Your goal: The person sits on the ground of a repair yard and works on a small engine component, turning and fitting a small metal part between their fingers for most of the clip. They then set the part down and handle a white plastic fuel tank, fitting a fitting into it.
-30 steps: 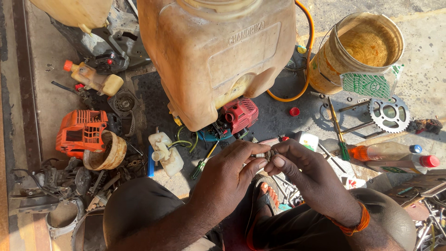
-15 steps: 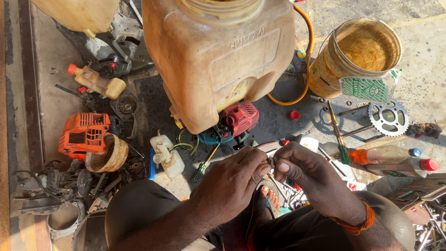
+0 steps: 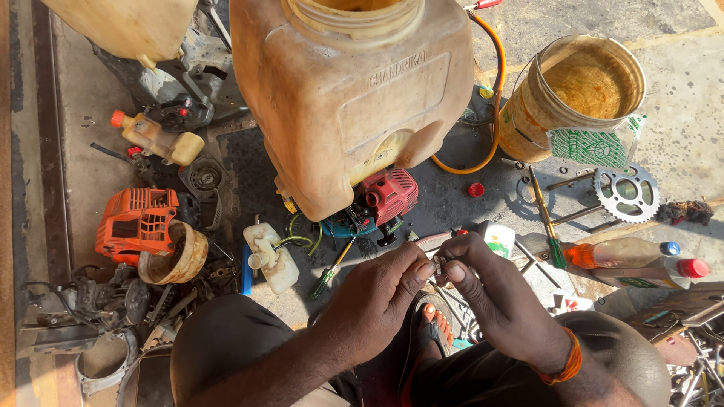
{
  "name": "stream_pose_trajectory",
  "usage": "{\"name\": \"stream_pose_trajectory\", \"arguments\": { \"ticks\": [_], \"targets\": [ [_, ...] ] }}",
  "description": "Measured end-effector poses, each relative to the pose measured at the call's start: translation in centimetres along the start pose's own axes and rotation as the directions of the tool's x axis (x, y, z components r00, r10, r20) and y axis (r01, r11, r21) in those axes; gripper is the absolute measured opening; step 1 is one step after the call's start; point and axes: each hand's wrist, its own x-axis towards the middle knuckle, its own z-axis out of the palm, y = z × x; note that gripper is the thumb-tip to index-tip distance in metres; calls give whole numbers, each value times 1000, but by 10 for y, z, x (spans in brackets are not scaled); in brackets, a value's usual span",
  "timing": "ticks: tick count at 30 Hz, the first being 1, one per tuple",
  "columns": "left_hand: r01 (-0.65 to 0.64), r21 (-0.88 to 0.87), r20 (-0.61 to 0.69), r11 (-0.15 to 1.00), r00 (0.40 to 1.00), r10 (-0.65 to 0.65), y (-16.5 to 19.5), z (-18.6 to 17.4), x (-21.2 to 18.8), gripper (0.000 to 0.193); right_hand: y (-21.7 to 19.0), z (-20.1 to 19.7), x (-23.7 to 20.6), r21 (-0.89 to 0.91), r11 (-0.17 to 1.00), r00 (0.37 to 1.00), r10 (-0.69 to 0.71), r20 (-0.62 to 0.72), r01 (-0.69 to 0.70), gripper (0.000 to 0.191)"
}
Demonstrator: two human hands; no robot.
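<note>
My left hand [image 3: 373,301] and my right hand [image 3: 498,298] meet at their fingertips over my lap. Between the fingertips of both is a small metal part [image 3: 439,264], mostly hidden, so its shape is unclear. An orange band circles my right wrist. Just beyond my hands stands a big dirty orange-tan sprayer tank [image 3: 351,98] with a small red engine [image 3: 388,196] at its base. A green-handled screwdriver [image 3: 329,275] lies on the ground left of my hands.
A stained bucket [image 3: 573,94] stands at the upper right, with a sprocket [image 3: 626,192], tools and two bottles [image 3: 641,256] below it. At the left lie an orange engine cover [image 3: 136,222], a small white fuel tank [image 3: 268,256] and assorted engine parts. An orange hose [image 3: 490,113] loops beside the tank.
My hands have stayed together on the small part, with the fingers shifting slightly. The view has tilted a little.
</note>
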Motion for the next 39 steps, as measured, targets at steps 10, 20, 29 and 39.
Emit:
{"name": "stream_pose_trajectory", "arguments": {
  "ticks": [10,20,29,39],
  "targets": [
    [-83,1,-40,997,996,83,-7,8,-3,25,8,11,-6,-80,996,997,34,-75,-40,37],
    [-119,182,-42,976,991,129,-6,9,-3,23,31,25,-8,475,840,958,286,22,-262,55],
    [26,95,-95,995,995,-17,-4,3,2,30,-6,-1,-1,38,999,996,7,-86,-4,41],
    [-23,83,-81,996,996,30,-3,2,1,28,-4,-8,3,-14,994,992,108,-69,-109,35]
  ]
}}
